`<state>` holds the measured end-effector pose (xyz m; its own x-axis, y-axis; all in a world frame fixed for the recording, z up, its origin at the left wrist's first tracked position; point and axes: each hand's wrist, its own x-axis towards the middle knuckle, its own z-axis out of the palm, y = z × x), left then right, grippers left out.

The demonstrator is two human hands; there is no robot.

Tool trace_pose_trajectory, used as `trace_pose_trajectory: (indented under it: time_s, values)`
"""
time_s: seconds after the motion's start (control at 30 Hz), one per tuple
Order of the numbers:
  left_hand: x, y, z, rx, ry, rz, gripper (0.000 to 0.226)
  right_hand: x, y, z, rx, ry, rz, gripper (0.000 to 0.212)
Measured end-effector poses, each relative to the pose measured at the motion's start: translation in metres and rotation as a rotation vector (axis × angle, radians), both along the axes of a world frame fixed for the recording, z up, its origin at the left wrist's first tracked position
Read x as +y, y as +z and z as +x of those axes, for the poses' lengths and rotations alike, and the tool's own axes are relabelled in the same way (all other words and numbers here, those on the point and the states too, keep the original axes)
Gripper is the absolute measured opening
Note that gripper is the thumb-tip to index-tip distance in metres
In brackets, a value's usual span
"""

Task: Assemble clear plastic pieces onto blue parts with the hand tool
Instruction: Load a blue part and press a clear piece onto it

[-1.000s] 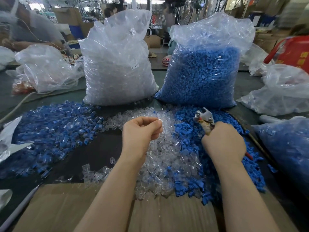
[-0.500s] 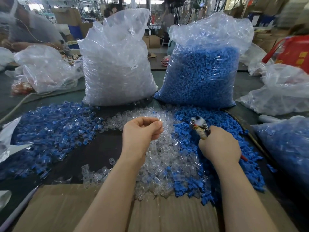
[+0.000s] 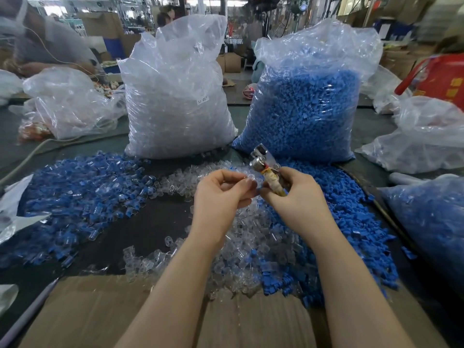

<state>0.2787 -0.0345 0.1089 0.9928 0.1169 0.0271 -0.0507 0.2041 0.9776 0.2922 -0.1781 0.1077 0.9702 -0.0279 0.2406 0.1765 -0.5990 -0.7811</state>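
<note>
The left hand (image 3: 221, 194) pinches a clear piece (image 3: 251, 177) between thumb and fingers. The right hand (image 3: 298, 197) is curled around the tool (image 3: 265, 169), and its metal head sticks up above both hands. The two hands almost touch, up over the tabletop (image 3: 140, 229). Under them lies a clear pile (image 3: 241, 234). A blue pile (image 3: 351, 222) is just to the right. On the left lies a mixed pile (image 3: 82, 194) of blue and clear. Behind stand a clear bag (image 3: 175, 96) and a blue bag (image 3: 306, 109).
</note>
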Motion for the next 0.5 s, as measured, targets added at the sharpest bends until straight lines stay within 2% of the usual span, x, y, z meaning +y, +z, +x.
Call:
trace_pose_trajectory:
  time_s: [0.13, 0.5]
  values:
    - [-0.0019, 0.0, -0.001, 0.0, -0.023, -0.006, 0.006, 0.0074, -0.0018, 0.0011, -0.022, -0.007, 0.166, 0.006]
    - [0.0003, 0.0012, 0.0007, -0.044, 0.137, -0.008, 0.008, 0.0104, -0.0048, 0.0029, -0.077, -0.071, 0.316, 0.013]
